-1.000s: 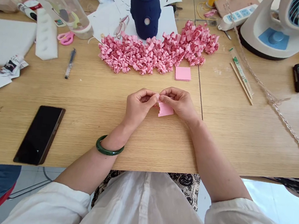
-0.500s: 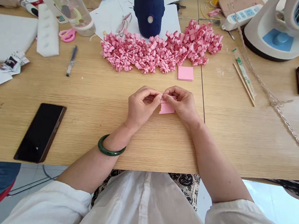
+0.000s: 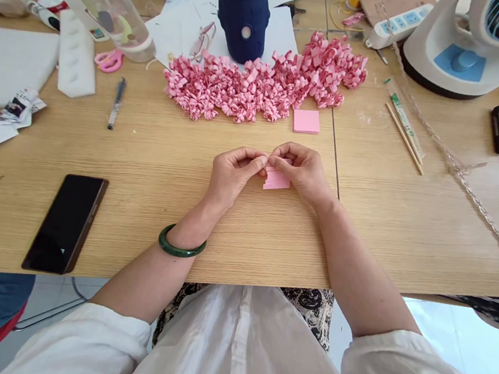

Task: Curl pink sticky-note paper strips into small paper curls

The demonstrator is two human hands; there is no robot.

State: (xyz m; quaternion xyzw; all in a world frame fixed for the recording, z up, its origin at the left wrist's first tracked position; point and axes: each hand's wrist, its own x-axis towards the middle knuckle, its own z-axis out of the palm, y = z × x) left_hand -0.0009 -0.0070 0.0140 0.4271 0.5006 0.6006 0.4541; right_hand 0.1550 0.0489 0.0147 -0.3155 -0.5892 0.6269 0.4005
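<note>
A small piece of pink paper, cut into strips along its left side, is pinched between the fingertips of my right hand. My left hand, with a green bangle round its wrist, is closed in a pinch at the paper's upper left edge. Its fingertips meet those of the right hand and seem to grip a paper strip, largely hidden. Just beyond my hands lies a small stack of pink paper. Behind that stretches a long heap of curled pink paper pieces.
A dark blue bottle and a clear bottle stand at the back. A phone lies front left, a pen and pink scissors farther back. To the right are a fan, wooden sticks and a twisted cord.
The view has shifted slightly. My fingers have moved a little at the paper's upper left edge, and more of its cut strips show below them. Both hands keep their pinch.
</note>
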